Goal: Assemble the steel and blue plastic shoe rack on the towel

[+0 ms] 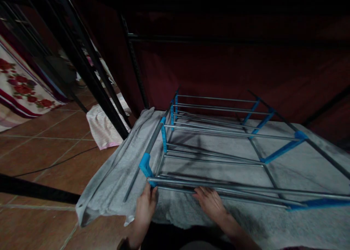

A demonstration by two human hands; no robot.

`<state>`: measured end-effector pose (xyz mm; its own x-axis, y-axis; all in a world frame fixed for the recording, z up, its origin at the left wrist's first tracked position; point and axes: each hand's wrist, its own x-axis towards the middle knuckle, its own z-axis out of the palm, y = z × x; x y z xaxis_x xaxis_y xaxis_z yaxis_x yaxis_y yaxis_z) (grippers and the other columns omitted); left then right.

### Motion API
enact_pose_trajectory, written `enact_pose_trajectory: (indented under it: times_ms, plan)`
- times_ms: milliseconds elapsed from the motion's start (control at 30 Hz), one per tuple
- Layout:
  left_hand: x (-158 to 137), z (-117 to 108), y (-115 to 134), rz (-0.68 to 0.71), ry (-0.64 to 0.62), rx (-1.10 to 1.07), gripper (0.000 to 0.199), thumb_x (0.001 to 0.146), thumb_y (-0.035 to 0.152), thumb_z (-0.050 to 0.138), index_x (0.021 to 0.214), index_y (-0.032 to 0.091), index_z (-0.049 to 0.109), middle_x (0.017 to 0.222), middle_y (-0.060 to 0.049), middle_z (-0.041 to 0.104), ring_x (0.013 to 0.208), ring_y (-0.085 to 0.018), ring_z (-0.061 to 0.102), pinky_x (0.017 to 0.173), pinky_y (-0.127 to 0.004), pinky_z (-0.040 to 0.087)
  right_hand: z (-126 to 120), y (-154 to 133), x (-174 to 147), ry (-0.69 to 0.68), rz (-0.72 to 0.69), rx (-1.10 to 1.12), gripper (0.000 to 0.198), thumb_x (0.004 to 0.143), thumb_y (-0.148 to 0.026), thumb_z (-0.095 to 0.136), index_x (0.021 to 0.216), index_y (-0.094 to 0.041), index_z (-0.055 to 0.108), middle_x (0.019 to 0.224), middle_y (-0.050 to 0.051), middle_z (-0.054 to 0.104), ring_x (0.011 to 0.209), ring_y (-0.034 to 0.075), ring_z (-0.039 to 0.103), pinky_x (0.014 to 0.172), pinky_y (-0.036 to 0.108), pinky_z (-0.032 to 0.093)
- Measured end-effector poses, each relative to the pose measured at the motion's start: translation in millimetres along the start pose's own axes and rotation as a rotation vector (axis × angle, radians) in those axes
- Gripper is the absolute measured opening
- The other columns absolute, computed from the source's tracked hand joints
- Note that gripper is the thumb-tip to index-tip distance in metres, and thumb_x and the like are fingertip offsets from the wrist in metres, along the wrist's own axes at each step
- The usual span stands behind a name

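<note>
A rack of thin grey metal tubes (235,134) joined by blue plastic connectors lies on its side in front of me. At its near left corner, my left hand (147,202) is closed on a blue connector (152,181) where the tube ends meet. Further right along the near edge, my right hand (210,203) has its fingers curled over the lower metal tube (175,189). The fingertips of this hand are partly hidden behind the tubes. Above it, a thicker tube runs along the same edge.
Under the rack lies a grey blanket (115,184). Black metal posts (94,91) stand at the left, and a dark red cloth (218,67) hangs behind. On the tiled floor (51,162) are a striped cloth (102,128) and a dark cable (57,164). Floral fabric (22,84) hangs far left.
</note>
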<state>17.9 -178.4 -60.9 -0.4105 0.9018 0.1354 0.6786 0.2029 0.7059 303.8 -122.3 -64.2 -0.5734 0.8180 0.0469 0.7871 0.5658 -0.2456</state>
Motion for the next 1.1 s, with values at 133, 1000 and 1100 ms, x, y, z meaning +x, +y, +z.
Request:
enact_pose_trajectory:
  times_ms: [133, 1000, 1100]
  plan:
    - [1.7, -2.6, -1.6, 0.031, -0.024, 0.027, 0.032, 0.093, 0.048, 0.042, 0.103, 0.022, 0.058, 0.077, -0.007, 0.073, 0.072, -0.029, 0.074, 0.061, -0.033, 0.052, -3.4, -2.4, -0.7, -0.077, 0.062, 0.024, 0.024, 0.102, -0.028, 0.044, 0.107, -0.025, 0.068, 0.101, 0.005, 0.074, 0.091, 0.021, 0.069, 0.077, 0.031, 0.048]
    - [14.6, -10.4, -1.3, 0.061, -0.121, -0.255, 0.035, 0.083, 0.048, 0.058, 0.104, 0.02, 0.062, 0.102, -0.01, 0.073, 0.098, -0.028, 0.07, 0.09, -0.043, 0.055, -39.1, 3.7, -37.4, 0.13, -0.067, 0.226, 0.034, 0.102, -0.019, 0.041, 0.125, -0.024, 0.064, 0.125, 0.006, 0.066, 0.118, 0.02, 0.06, 0.109, 0.039, 0.045]
    - [19.2, -18.0, 2.8, 0.022, -0.143, -0.329, 0.034, 0.081, 0.043, 0.061, 0.106, 0.02, 0.06, 0.103, -0.01, 0.072, 0.098, -0.027, 0.07, 0.09, -0.043, 0.056, -56.2, 14.2, -60.9, 0.114, -0.085, 0.33, 0.037, 0.103, -0.018, 0.036, 0.122, -0.025, 0.067, 0.121, 0.006, 0.069, 0.111, 0.017, 0.065, 0.099, 0.031, 0.053]
